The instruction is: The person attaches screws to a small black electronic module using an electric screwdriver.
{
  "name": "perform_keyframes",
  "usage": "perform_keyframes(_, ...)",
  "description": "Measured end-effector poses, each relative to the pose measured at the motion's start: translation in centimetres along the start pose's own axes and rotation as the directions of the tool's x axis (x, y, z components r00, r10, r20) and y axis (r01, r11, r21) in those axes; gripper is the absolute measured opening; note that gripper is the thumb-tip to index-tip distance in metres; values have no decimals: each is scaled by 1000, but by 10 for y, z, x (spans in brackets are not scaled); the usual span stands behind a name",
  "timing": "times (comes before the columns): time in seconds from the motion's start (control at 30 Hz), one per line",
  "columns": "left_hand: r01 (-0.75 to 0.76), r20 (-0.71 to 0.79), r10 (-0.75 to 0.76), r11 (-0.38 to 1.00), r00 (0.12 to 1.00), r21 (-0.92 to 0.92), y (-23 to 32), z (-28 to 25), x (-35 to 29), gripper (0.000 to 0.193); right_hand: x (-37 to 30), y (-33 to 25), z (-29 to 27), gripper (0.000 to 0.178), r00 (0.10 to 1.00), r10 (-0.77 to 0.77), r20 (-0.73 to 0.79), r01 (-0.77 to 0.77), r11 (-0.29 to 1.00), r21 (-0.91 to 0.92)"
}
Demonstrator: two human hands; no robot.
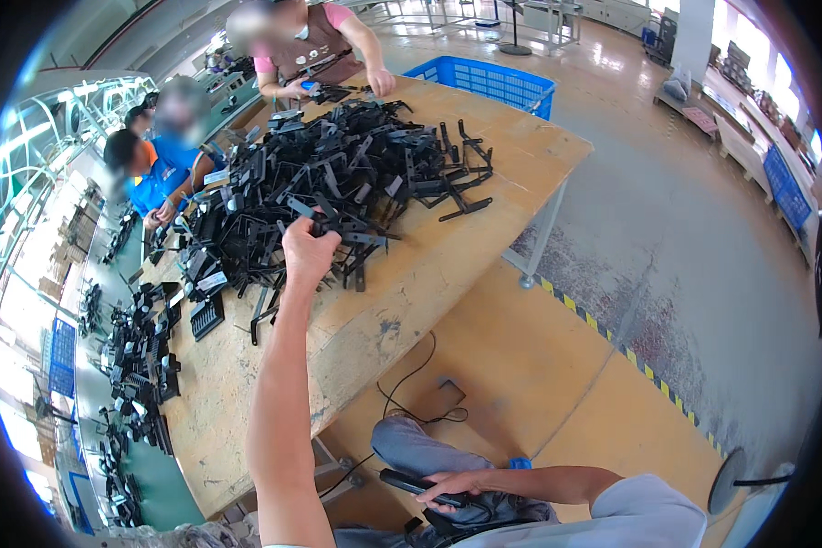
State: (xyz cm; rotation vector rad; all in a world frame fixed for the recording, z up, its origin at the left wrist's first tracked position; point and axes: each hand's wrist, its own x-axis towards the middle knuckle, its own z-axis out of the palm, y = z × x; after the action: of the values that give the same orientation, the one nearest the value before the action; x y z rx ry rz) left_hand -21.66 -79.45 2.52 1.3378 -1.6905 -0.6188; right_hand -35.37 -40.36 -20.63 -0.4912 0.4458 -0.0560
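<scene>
Pale greyish short-sleeved shirt [644,513] on this worker, right sleeve [626,493] loose, ending above elbow. Faded blue jeans [429,446], denim creased, lighter in patches. Left forearm [281,393] bare, right forearm [553,484] likewise. Left hand [309,248], right hand [452,486]: both bare.

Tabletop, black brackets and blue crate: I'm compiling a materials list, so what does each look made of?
Tabletop: probably wood or plywood, worn; it is tan with dark scuffs and stains. Black brackets: possibly coated metal, dark finish; they look thin and flat with angled bends, though plastic can't be ruled out. Blue crate: likely moulded plastic; uniform colour and slotted walls.
</scene>
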Motion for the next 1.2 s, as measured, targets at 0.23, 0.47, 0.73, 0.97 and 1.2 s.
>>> perform_keyframes(0.23, 298, 2, -380, 723, 925, -623, -6, -52, 14, 30, -2, -8, 3, 31, 999, 4, 38, -4, 1000, -9)
perform_keyframes(0.47, 326, 11, -462, 607, 887, -724, 20, -62, 17, 20, 0, -7, -5, 30, 1000, -7, 26, 8, 1000, -26)
perform_keyframes(0.73, 161, -28, -275, 639, 961, -752, 44, -166, 43, 18, -5, -12, 5, 28, 1000, -12, 20, 11, 999, 33)
perform_keyframes(0.97, 18, -243, -326, 630, 914, -777, 11, -221, -24, 16, -4, -12, 5, 33, 998, 40, -42, -42, 998, -46)
perform_keyframes(1.2, 36, -330, -478, 609, 814, -792, 0, -267, -143, 20, 5, -16, 9, 25, 994, 74, -78, -82, 991, -106)
